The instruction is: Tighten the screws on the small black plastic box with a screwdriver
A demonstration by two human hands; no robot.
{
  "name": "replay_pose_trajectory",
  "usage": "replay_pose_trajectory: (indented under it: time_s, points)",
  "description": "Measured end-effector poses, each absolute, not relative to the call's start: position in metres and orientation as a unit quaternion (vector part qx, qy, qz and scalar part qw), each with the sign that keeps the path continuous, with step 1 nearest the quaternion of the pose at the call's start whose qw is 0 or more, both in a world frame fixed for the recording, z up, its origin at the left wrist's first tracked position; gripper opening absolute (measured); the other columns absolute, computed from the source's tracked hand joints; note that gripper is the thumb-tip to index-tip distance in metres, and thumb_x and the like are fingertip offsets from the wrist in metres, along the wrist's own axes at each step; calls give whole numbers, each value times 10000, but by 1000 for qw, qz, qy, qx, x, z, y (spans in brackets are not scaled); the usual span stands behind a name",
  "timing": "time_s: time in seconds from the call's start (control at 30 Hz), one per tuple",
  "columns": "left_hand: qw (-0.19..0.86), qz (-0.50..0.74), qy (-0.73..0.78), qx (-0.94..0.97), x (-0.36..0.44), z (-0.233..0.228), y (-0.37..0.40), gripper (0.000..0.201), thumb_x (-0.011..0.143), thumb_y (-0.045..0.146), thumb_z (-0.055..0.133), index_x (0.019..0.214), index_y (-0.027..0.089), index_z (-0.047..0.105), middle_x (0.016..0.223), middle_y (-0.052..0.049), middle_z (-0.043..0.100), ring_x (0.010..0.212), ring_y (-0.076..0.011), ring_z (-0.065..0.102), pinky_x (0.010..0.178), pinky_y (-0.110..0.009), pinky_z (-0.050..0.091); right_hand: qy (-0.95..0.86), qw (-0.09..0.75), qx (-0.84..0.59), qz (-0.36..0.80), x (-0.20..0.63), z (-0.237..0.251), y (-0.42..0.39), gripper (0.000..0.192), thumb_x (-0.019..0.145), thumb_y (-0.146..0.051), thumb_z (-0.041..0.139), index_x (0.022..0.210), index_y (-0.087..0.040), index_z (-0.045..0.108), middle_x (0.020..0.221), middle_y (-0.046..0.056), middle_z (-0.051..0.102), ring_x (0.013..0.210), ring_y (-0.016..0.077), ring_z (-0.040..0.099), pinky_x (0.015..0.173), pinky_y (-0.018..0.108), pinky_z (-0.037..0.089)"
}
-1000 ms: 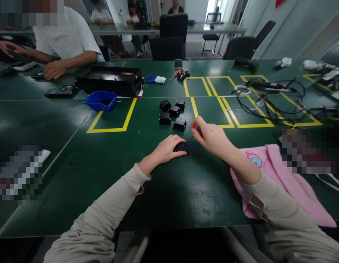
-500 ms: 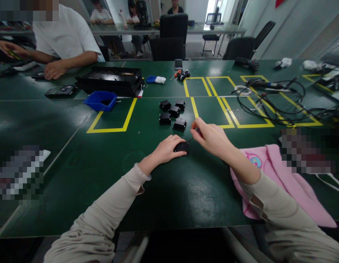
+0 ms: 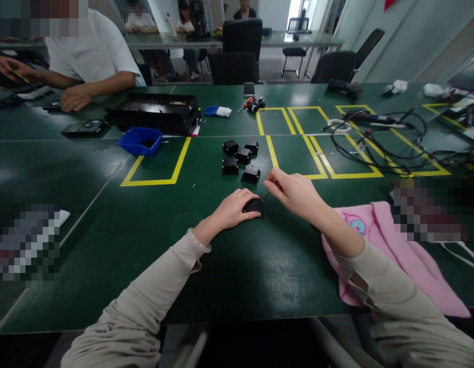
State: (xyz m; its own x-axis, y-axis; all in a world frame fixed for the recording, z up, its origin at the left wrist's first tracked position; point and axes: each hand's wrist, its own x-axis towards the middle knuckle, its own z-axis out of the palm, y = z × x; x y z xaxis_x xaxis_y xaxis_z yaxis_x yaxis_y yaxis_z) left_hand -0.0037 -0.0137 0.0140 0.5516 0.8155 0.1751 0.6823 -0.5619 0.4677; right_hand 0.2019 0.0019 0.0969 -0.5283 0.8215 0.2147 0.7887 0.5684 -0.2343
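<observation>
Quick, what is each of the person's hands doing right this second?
Left hand: closed over a small black box, pressing it onto the green table.
Right hand: closed, pinching a thin tool whose tip meets that box.

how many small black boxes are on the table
6. Five sit clustered mid-table. One more black box lies under the left hand. Others could be hidden.

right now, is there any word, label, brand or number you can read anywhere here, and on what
No text can be read.
Pink cloth: a round printed patch, a picture, no letters legible.
Black part under the left hand: no marking shows.
Five black boxes: no labels visible.
Blue bin: plain.
Phone at the far edge: too small to tell.
</observation>
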Motion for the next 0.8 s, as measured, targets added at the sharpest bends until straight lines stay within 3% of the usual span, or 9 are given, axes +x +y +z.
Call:
replay_pose_trajectory:
  time_s: [0.23, 0.43, 0.63, 0.8]
  points:
    - [176, 194, 432, 863, -4, 13, -13, 398, 863, 444, 638, 1170, 206, 552, 1122, -61, 578, 1025, -226, 533, 887, -350, 455, -867, 163, -466, 60, 200, 97, 1, 265, 949, -342, 366, 1101, -172, 500, 777, 26, 653, 640, 158, 575, 559, 264, 260]
    - [180, 195, 432, 862, -4, 12, -12, 389, 864, 453, 632, 1161, 213, 555, 1118, -62, 580, 1028, -231, 535, 884, -358, 457, -868, 139, -475, 37, 200, 97, 1, 345, 962, -459, 330, 1003, -195, 548, 726, 29, 645, 619, 163, 561, 558, 272, 238]
    - [183, 188, 436, 861, -4, 13, -13, 391, 864, 462, 626, 1159, 215, 556, 1119, -65, 582, 1026, -236, 539, 892, -370, 458, -869, 143, -472, 50, 200, 99, 0, 271, 950, -345, 339, 1078, -188, 519, 767, 29, 655, 611, 151, 545, 557, 268, 239]
    - [178, 189, 436, 862, -4, 13, -13, 400, 864, 461, 626, 1170, 216, 550, 1130, -65, 582, 1035, -235, 537, 893, -369, 456, -870, 136, -471, 48, 200, 100, 0, 324, 960, -433, 327, 1003, -203, 552, 720, 23, 642, 606, 157, 542, 554, 269, 230]
